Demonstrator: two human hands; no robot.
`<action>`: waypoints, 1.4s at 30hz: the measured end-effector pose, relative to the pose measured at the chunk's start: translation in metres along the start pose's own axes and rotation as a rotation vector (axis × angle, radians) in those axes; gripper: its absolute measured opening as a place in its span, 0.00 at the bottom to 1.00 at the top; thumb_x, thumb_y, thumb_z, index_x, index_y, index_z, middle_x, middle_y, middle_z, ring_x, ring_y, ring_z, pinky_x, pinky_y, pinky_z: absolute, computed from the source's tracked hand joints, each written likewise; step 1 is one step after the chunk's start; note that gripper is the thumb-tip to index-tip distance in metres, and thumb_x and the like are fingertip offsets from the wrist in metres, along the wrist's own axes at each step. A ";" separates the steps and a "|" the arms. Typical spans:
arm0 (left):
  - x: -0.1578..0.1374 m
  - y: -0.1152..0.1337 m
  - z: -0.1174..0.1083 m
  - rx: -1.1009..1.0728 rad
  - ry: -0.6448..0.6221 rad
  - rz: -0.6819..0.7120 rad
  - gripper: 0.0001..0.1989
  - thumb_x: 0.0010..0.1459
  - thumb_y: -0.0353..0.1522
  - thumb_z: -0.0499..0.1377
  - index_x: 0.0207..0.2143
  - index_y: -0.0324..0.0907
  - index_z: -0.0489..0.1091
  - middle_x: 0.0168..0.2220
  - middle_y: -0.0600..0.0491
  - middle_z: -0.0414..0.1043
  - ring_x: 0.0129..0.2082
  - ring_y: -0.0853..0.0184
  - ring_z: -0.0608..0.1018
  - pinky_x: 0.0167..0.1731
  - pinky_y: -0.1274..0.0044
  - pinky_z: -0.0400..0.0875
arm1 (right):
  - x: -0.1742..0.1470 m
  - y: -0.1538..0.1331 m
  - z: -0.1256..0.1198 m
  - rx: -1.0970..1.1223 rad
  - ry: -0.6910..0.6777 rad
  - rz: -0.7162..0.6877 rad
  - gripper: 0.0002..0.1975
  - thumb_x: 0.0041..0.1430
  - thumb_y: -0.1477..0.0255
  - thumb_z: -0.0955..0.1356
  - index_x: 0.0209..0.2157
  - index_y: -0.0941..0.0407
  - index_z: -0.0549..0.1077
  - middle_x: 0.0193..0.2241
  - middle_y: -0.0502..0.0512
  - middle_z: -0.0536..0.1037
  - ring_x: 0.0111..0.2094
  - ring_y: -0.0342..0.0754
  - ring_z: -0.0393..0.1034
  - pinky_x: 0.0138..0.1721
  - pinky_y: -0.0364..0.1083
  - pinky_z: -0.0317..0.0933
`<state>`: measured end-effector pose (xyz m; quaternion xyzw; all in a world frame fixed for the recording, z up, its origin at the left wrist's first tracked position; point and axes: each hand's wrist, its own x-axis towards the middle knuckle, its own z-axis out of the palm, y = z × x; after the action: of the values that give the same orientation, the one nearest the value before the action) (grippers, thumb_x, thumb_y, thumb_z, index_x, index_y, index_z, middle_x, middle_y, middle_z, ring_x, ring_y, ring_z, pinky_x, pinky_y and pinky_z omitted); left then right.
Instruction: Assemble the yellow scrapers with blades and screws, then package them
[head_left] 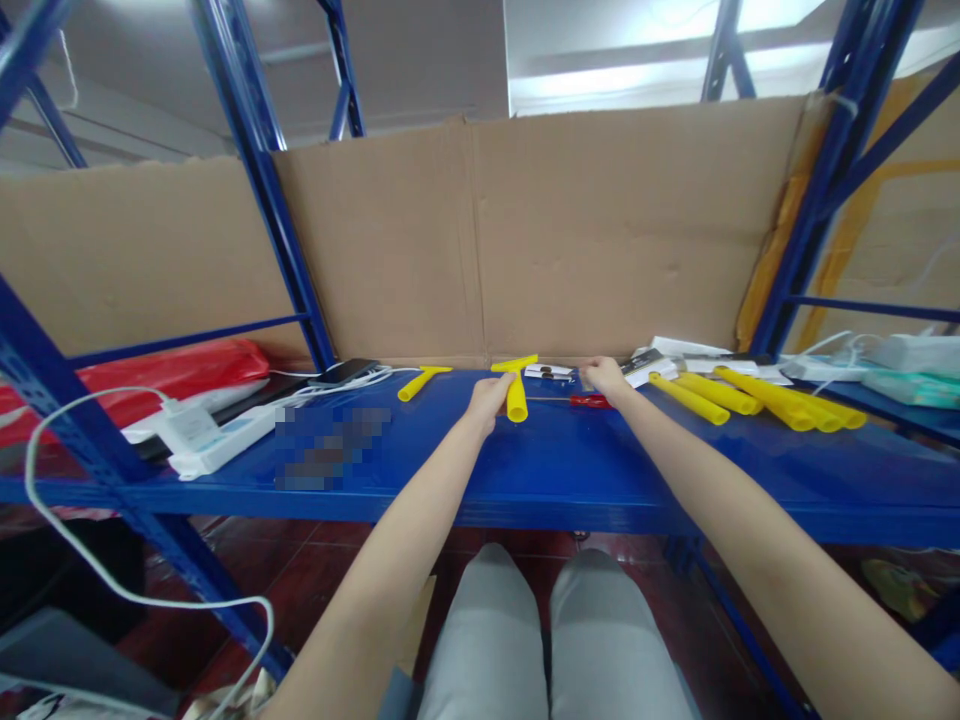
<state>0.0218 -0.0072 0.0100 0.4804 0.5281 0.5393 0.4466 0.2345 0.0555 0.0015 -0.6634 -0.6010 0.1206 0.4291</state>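
My left hand (489, 398) is closed around a yellow T-shaped plastic piece (517, 397), its hollow round end facing me and its crossbar pointing away. My right hand (602, 377) has its fingers pinched together above the blue shelf top; whatever lies between them is too small to make out. Just below it rests a red-handled screwdriver (591, 401), its thin shaft pointing left. A small white packet with dark items (549, 372) lies between the two hands. To the left, another yellow T-shaped piece (424, 383) lies on the shelf.
Several yellow tubes (780, 400) lie right of my right forearm, in front of white boxes (679, 350). A white power strip (225, 440) with cables and a dark phone-like object (346, 372) are on the left. Cardboard (600, 240) walls the back; blue posts (259, 180) frame the shelf.
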 end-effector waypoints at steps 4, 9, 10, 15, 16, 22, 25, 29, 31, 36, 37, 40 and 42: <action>0.002 -0.002 -0.001 0.013 0.004 -0.002 0.09 0.56 0.32 0.59 0.34 0.35 0.74 0.24 0.51 0.76 0.24 0.69 0.77 0.21 0.82 0.67 | 0.009 -0.008 0.013 -0.168 -0.149 -0.106 0.15 0.49 0.82 0.62 0.36 0.62 0.77 0.37 0.61 0.80 0.41 0.52 0.73 0.40 0.42 0.63; 0.001 -0.002 0.000 0.016 0.005 -0.007 0.10 0.56 0.32 0.59 0.35 0.34 0.75 0.23 0.51 0.75 0.23 0.69 0.76 0.20 0.82 0.66 | 0.014 -0.011 0.026 -0.239 -0.236 -0.180 0.19 0.49 0.81 0.63 0.44 0.62 0.75 0.43 0.64 0.78 0.45 0.52 0.72 0.45 0.43 0.61; 0.000 -0.002 0.000 0.019 0.008 -0.008 0.10 0.56 0.33 0.59 0.35 0.34 0.75 0.23 0.51 0.75 0.23 0.70 0.76 0.20 0.82 0.65 | 0.014 -0.011 0.027 -0.247 -0.244 -0.179 0.19 0.50 0.81 0.64 0.45 0.62 0.75 0.45 0.65 0.78 0.46 0.52 0.72 0.45 0.43 0.61; -0.003 0.001 0.001 0.022 0.015 -0.004 0.10 0.56 0.32 0.59 0.34 0.33 0.74 0.23 0.51 0.75 0.22 0.70 0.75 0.20 0.83 0.65 | 0.015 -0.008 0.030 -0.291 -0.248 -0.111 0.21 0.52 0.79 0.64 0.49 0.63 0.73 0.49 0.68 0.75 0.50 0.55 0.70 0.49 0.45 0.60; -0.004 0.002 0.001 0.024 0.019 -0.002 0.09 0.56 0.32 0.59 0.34 0.33 0.74 0.24 0.51 0.75 0.23 0.70 0.76 0.20 0.83 0.65 | 0.016 -0.006 0.031 -0.294 -0.241 -0.096 0.21 0.52 0.79 0.65 0.50 0.62 0.73 0.50 0.68 0.75 0.51 0.55 0.70 0.50 0.45 0.60; -0.005 0.002 0.000 0.016 0.016 -0.004 0.09 0.55 0.32 0.59 0.34 0.35 0.74 0.23 0.51 0.74 0.23 0.70 0.76 0.21 0.82 0.65 | 0.022 0.003 0.034 -0.185 -0.243 -0.114 0.23 0.52 0.73 0.68 0.51 0.59 0.72 0.47 0.65 0.77 0.48 0.56 0.71 0.50 0.49 0.60; -0.005 0.002 0.001 0.017 0.017 -0.013 0.09 0.55 0.32 0.59 0.35 0.34 0.74 0.24 0.51 0.75 0.24 0.69 0.76 0.21 0.82 0.66 | 0.023 0.006 0.036 -0.163 -0.265 -0.113 0.22 0.52 0.71 0.68 0.50 0.57 0.73 0.44 0.63 0.78 0.45 0.55 0.72 0.49 0.49 0.61; -0.005 0.002 0.001 0.026 0.019 -0.023 0.09 0.55 0.32 0.60 0.35 0.34 0.74 0.26 0.50 0.76 0.25 0.69 0.77 0.21 0.83 0.66 | 0.023 0.005 0.036 -0.157 -0.264 -0.134 0.20 0.53 0.69 0.68 0.49 0.57 0.74 0.42 0.61 0.79 0.43 0.54 0.73 0.48 0.48 0.62; -0.005 0.002 0.001 0.023 0.018 -0.020 0.09 0.55 0.32 0.60 0.34 0.34 0.75 0.25 0.50 0.76 0.25 0.69 0.77 0.21 0.83 0.66 | 0.023 0.004 0.036 -0.162 -0.258 -0.136 0.19 0.53 0.70 0.68 0.48 0.58 0.74 0.43 0.62 0.79 0.44 0.54 0.73 0.48 0.47 0.61; -0.004 0.002 0.001 0.019 0.005 -0.016 0.08 0.55 0.32 0.60 0.33 0.33 0.74 0.27 0.49 0.77 0.24 0.70 0.77 0.20 0.83 0.65 | 0.023 -0.003 0.034 -0.222 -0.244 -0.117 0.19 0.50 0.76 0.69 0.46 0.63 0.74 0.42 0.67 0.79 0.43 0.54 0.73 0.46 0.44 0.61; -0.004 0.002 0.001 0.023 0.002 -0.017 0.08 0.55 0.32 0.60 0.33 0.33 0.74 0.28 0.49 0.77 0.25 0.70 0.77 0.20 0.83 0.65 | 0.022 -0.004 0.033 -0.236 -0.255 -0.119 0.18 0.50 0.77 0.68 0.45 0.64 0.74 0.42 0.67 0.79 0.43 0.54 0.73 0.45 0.43 0.61; -0.003 0.001 0.001 0.019 0.003 -0.014 0.08 0.55 0.31 0.60 0.33 0.33 0.74 0.29 0.48 0.78 0.25 0.70 0.77 0.21 0.83 0.65 | 0.021 -0.009 0.030 -0.272 -0.300 -0.139 0.19 0.51 0.79 0.66 0.46 0.63 0.74 0.44 0.65 0.78 0.42 0.52 0.74 0.43 0.42 0.62; -0.003 0.001 0.001 0.010 0.005 -0.012 0.08 0.55 0.31 0.60 0.33 0.33 0.74 0.28 0.49 0.77 0.25 0.70 0.77 0.22 0.82 0.66 | 0.020 -0.012 0.028 -0.293 -0.316 -0.151 0.20 0.52 0.79 0.65 0.48 0.61 0.74 0.45 0.63 0.78 0.42 0.52 0.74 0.42 0.42 0.63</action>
<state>0.0235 -0.0095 0.0106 0.4783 0.5347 0.5352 0.4460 0.2126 0.0846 0.0005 -0.6445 -0.7199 0.1022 0.2365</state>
